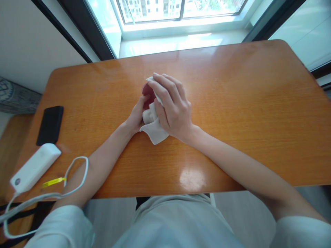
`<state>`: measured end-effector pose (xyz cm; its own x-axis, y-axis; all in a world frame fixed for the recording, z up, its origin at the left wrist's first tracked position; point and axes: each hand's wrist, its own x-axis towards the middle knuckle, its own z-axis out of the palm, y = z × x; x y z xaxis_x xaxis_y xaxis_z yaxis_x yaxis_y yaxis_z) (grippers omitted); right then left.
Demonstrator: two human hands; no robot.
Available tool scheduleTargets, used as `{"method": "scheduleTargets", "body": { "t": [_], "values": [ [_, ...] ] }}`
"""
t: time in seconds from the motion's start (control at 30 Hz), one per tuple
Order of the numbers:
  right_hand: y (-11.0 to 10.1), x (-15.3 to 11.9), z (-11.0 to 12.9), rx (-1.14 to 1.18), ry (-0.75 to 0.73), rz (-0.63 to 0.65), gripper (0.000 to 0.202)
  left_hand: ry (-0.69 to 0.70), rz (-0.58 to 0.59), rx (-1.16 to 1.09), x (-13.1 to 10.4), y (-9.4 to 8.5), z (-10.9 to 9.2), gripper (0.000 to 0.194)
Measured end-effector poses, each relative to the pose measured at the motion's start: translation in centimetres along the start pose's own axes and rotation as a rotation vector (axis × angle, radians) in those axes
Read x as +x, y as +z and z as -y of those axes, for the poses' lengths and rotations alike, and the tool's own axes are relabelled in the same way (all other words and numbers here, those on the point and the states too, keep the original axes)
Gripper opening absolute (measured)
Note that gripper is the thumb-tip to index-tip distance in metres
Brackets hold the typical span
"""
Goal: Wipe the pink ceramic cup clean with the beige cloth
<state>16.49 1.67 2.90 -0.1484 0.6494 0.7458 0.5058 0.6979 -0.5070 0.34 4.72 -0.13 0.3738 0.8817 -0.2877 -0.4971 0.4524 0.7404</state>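
Note:
Over the middle of the wooden table, my left hand (137,113) grips a dark red, rounded object (148,92) from its left side, thumb on its near face. What kind of object it is, I cannot make out, since my hands and the cloth cover much of it. My right hand (173,106) is closed on a white cloth (155,131) and presses it against the red object's right side. A corner of the cloth hangs down below both hands, and another bit shows above the right fingertips.
At the table's left lie a black phone (50,124) and a white oblong device (36,167). A white cable (49,195) with a yellow tag (53,182) loops across my left forearm. Beyond the wooden table (245,113) is a window (181,10).

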Motion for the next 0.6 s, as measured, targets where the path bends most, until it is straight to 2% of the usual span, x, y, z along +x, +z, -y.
{"method": "scheduleTargets", "body": {
  "t": [0.1, 0.17, 0.33, 0.4, 0.5, 0.6],
  "values": [
    [0.8, -0.8, -0.1, -0.041, -0.047, 0.013, 0.053, 0.077, 0.015, -0.033, 0.0, -0.1, 0.1, 0.029],
    [0.6, -0.7, -0.1, -0.033, -0.046, -0.012, 0.051, 0.096, 0.039, 0.004, -0.1, 0.0, 0.1, 0.032],
    [-1.6, 1.5, -1.7, 0.144, 0.124, -0.1, 0.034, 0.04, 0.151, 0.15, -0.8, 0.7, -0.2, 0.051],
    [-2.7, 2.6, -3.4, 0.355, 0.211, -0.045, 0.03, -0.026, 0.198, 0.188, -0.9, 0.8, -0.4, 0.067],
    [-4.3, 4.0, -5.3, 0.576, 0.329, 0.181, 0.028, -0.128, 0.256, 0.244, -0.9, 0.2, -0.8, 0.085],
    [-5.5, 4.7, -5.2, 0.57, 0.412, 0.376, 0.033, -0.157, 0.331, 0.296, -0.8, -0.6, -0.8, 0.078]
  ]
}}
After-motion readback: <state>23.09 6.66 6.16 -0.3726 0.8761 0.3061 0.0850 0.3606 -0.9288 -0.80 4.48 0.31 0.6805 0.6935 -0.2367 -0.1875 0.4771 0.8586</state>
